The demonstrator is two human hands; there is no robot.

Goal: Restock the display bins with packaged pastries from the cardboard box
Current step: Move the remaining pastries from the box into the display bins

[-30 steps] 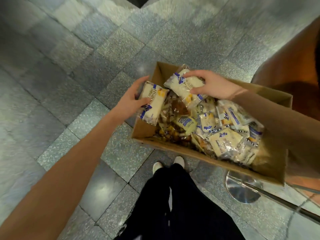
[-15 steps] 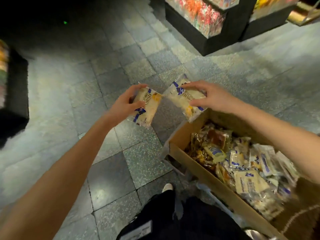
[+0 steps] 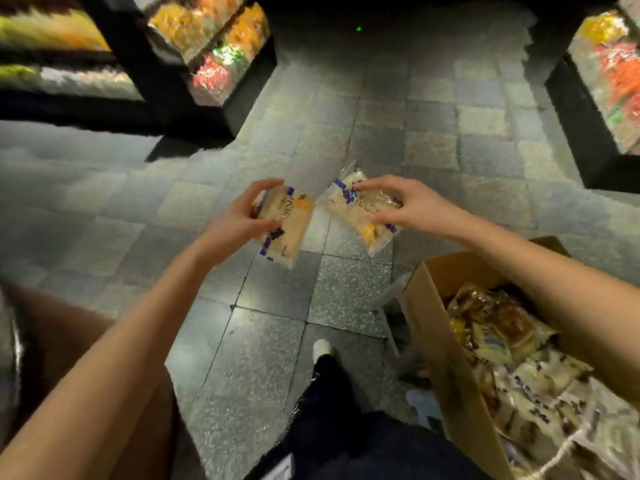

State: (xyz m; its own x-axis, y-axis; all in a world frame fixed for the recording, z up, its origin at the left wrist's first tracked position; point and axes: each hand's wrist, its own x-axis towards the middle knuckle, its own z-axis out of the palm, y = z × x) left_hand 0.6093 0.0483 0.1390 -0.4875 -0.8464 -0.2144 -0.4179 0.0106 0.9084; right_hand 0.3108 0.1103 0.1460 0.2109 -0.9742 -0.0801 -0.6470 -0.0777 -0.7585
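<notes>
Got one in each hand, both held out up and left of the box (image 3: pixel 437 306), well clear of it. Left hand (image 3: pixel 239 220) is curled round the left pack (image 3: pixel 289 230), and right hand (image 3: pixel 412 206) pinches the right pack (image 3: pixel 358 211) from on top. My tip for the carry: grip the edges, don't squash the bread. Bins (image 3: pixel 214 46) sit far beyond the box, to its left, so I'd walk over, not toss. Plenty more in the box.

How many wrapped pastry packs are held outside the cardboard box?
2: one blue-striped clear pack in the left hand, a second pack in the right hand. More fill the brown cardboard box.
</notes>
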